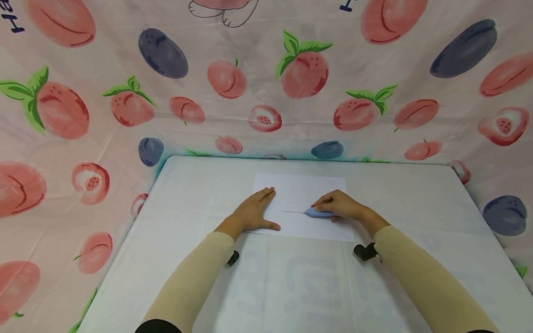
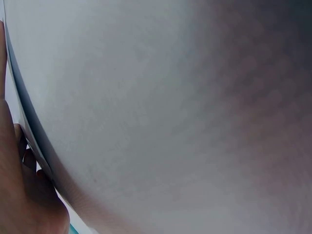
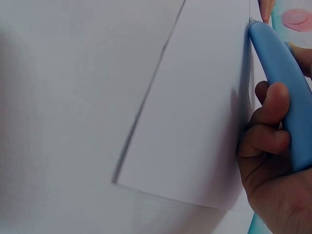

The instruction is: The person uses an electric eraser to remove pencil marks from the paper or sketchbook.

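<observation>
A white sheet of paper [image 1: 300, 187] lies on the table. My left hand [image 1: 256, 210] rests on its left part with the thumb spread away from straight fingers; in the left wrist view only part of that hand [image 2: 24, 195] shows at the left edge. My right hand [image 1: 339, 206] grips a blue utility knife [image 1: 320, 213], its small tip on the sheet and pointing left. A thin dark line [image 1: 291, 212] runs on the paper from the tip toward my left hand. In the right wrist view, fingers curl round the blue knife [image 3: 282, 73] and the thumb lies along its other side.
The white table [image 1: 200, 185] has rounded back corners and stands against a pink fruit-print cloth [image 1: 241, 41]. A dark wrist camera [image 1: 365, 252] sticks out below my right wrist, another [image 1: 233, 258] below the left. The sheet's near edge [image 3: 175, 199] lies flat on the tabletop.
</observation>
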`<action>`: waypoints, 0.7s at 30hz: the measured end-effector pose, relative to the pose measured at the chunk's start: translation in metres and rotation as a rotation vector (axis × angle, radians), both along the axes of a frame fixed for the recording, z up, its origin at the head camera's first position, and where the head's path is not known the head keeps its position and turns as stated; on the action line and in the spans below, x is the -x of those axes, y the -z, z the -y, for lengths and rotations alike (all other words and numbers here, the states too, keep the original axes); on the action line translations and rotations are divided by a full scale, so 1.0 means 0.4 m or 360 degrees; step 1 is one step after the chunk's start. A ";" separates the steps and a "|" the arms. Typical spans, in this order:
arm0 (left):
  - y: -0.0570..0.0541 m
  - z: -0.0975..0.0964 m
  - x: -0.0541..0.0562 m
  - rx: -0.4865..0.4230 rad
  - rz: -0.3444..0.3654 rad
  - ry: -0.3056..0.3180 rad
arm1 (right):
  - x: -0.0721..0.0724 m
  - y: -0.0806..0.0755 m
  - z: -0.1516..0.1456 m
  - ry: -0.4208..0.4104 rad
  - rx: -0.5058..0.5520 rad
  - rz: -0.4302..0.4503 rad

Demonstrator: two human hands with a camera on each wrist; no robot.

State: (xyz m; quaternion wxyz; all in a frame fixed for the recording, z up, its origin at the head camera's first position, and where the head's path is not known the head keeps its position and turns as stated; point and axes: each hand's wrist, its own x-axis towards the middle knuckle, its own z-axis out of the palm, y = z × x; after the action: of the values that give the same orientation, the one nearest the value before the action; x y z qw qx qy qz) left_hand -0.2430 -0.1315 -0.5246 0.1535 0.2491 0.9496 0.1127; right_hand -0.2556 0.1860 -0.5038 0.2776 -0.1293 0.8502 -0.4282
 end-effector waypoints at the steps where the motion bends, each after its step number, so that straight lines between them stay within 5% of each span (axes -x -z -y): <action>1: 0.000 0.000 0.000 -0.0002 0.0000 0.0001 | 0.000 0.000 0.000 0.0000 -0.0001 -0.0001; 21: -0.006 -0.005 0.003 0.0000 -0.0013 0.0003 | 0.009 0.001 -0.011 -0.0017 -0.0020 -0.0020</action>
State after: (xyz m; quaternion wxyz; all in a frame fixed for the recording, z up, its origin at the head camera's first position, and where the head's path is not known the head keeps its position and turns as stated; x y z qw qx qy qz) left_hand -0.2442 -0.1295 -0.5224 0.1497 0.2504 0.9499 0.1117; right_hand -0.2591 0.1902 -0.5043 0.2755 -0.1347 0.8538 -0.4206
